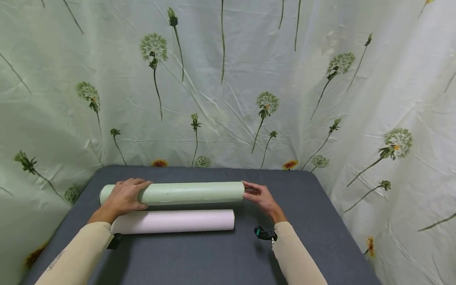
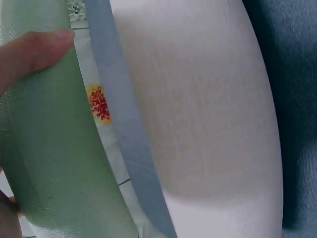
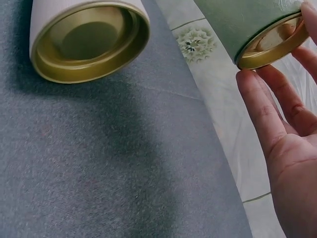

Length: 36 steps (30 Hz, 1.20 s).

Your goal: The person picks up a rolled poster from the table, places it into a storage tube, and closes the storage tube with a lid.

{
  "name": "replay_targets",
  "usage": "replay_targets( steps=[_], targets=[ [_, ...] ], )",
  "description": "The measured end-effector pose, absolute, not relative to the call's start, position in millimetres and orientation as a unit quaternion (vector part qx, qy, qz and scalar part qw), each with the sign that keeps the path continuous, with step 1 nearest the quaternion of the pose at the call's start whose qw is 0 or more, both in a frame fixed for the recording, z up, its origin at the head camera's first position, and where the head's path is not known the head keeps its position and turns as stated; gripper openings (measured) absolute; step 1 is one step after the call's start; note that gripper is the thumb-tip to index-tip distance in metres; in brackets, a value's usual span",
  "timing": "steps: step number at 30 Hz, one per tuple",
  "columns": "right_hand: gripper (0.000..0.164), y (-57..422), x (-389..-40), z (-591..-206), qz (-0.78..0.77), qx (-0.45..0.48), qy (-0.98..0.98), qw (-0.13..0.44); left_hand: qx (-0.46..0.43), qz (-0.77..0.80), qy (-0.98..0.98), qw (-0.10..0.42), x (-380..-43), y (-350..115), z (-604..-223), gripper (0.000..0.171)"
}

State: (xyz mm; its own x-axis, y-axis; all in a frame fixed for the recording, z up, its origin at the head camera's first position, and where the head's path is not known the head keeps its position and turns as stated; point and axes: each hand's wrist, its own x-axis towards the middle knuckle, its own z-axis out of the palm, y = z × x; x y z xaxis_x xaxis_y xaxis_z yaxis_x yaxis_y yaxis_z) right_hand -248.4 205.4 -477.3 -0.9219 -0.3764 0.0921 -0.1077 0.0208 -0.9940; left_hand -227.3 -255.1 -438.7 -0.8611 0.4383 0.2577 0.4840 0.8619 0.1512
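Observation:
A long pale green tube (image 1: 196, 192) lies crosswise, raised off the grey tabletop. My left hand (image 1: 125, 195) grips it near its left end, thumb on the near side and fingers over the top. At the right end, my right hand (image 1: 261, 198) holds the tube's gold metal rim (image 3: 275, 53) between thumb and fingertips. Nearer to me a pale pink tube (image 1: 178, 221) rests on the table, parallel to the green one. Its right end shows a recessed gold metal cap (image 3: 91, 42). The left sleeve and hand hide its left end.
The grey table (image 1: 199, 261) has its far edge against a white curtain (image 1: 221, 99) printed with dandelions. The curtain also hangs along both sides. A black strap (image 1: 263, 233) sits at the right wrist.

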Motion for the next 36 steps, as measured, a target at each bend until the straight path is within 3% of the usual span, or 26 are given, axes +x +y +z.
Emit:
replay_targets(
  steps=[8,16,23,31,36],
  targets=[
    [0.057,202.6,-247.4,-480.5,-0.672,-0.145,0.722,0.077,-0.233,-0.123,-0.959,0.108,-227.9,-252.5,-441.3,0.074],
    [0.066,189.2,-246.7,-478.0,-0.599,-0.134,0.790,0.017,-0.232,-0.134,-0.957,0.114,-228.0,-252.6,-441.3,0.073],
    [0.078,173.0,-244.0,-473.7,-0.490,-0.157,0.854,-0.070,-0.231,-0.144,-0.955,0.115,-228.1,-251.1,-437.9,0.072],
    [0.069,152.2,-236.7,-462.3,-0.291,-0.208,0.911,-0.205,-0.232,-0.150,-0.955,0.111,-229.4,-247.0,-437.0,0.071],
    [0.069,139.8,-234.4,-461.9,-0.214,-0.229,0.914,-0.257,-0.233,-0.147,-0.955,0.112,-230.3,-246.7,-437.5,0.072]
  ],
)
